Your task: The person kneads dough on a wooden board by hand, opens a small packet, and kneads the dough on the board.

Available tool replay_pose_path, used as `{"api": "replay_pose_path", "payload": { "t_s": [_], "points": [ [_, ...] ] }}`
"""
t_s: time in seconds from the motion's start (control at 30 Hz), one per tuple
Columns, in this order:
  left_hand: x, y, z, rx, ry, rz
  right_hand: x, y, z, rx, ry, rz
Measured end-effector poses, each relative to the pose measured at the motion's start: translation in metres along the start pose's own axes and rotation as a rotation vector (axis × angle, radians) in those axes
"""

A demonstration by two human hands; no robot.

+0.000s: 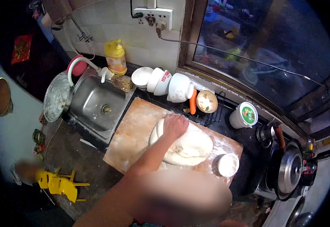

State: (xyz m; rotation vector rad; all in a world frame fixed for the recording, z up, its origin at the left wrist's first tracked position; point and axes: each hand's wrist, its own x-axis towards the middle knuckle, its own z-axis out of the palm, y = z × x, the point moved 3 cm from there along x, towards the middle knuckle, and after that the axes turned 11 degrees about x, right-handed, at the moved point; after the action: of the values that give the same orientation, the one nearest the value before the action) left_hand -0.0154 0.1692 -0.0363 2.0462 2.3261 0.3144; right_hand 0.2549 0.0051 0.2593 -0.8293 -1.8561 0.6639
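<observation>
A large mass of pale dough lies on a floured wooden board, with a fold along its left side. My left hand presses on the dough's upper part, its fingers bent down over the far edge. The fingertips are hidden in or behind the dough. Near the board's right corner stands a small bowl of white flour. My right hand is out of sight; only a patch of skin shows at the bottom edge.
Left of the board is a steel sink with a floury metal basin. Behind stand stacked white bowls, a carrot and a white tub. A lidded pot sits at right, a yellow chair below left.
</observation>
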Motion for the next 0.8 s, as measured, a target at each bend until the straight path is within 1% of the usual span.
{"api": "replay_pose_path", "payload": {
  "t_s": [0.1, 0.2, 0.3, 0.37, 0.4, 0.47, 0.5, 0.57, 0.67, 0.7, 0.8],
  "points": [
    [-0.011, -0.005, -0.001, -0.032, 0.054, 0.108, -0.015, -0.015, 0.002, 0.012, 0.027, -0.019],
    [-0.041, -0.010, 0.000, -0.107, -0.091, 0.116, -0.032, -0.029, 0.006, 0.041, 0.060, -0.031],
    [-0.110, 0.003, -0.051, -0.089, 0.014, 0.109, -0.045, -0.032, 0.018, 0.103, 0.113, -0.010],
    [-0.161, 0.016, -0.068, -0.091, 0.184, 0.081, -0.054, -0.013, 0.042, 0.164, 0.144, 0.090],
    [-0.188, 0.023, -0.070, -0.088, 0.262, 0.072, -0.061, 0.011, 0.065, 0.200, 0.128, 0.206],
    [-0.234, 0.033, -0.066, -0.093, 0.324, 0.044, -0.087, 0.077, 0.126, 0.193, 0.027, 0.415],
    [-0.252, 0.037, -0.063, -0.094, 0.363, 0.032, -0.110, 0.117, 0.155, 0.088, -0.046, 0.390],
    [-0.279, 0.042, -0.042, -0.057, 0.427, 0.041, -0.135, 0.132, 0.191, -0.424, -0.219, 0.056],
    [-0.288, 0.039, -0.018, -0.025, 0.471, 0.077, -0.147, 0.134, 0.189, -0.486, -0.154, 0.008],
    [-0.283, 0.038, -0.018, -0.022, 0.471, 0.094, -0.151, 0.146, 0.194, -0.409, -0.209, 0.128],
    [-0.242, 0.032, -0.012, 0.018, 0.495, 0.139, -0.138, 0.178, 0.203, -0.464, -0.142, 0.157]
  ]
}}
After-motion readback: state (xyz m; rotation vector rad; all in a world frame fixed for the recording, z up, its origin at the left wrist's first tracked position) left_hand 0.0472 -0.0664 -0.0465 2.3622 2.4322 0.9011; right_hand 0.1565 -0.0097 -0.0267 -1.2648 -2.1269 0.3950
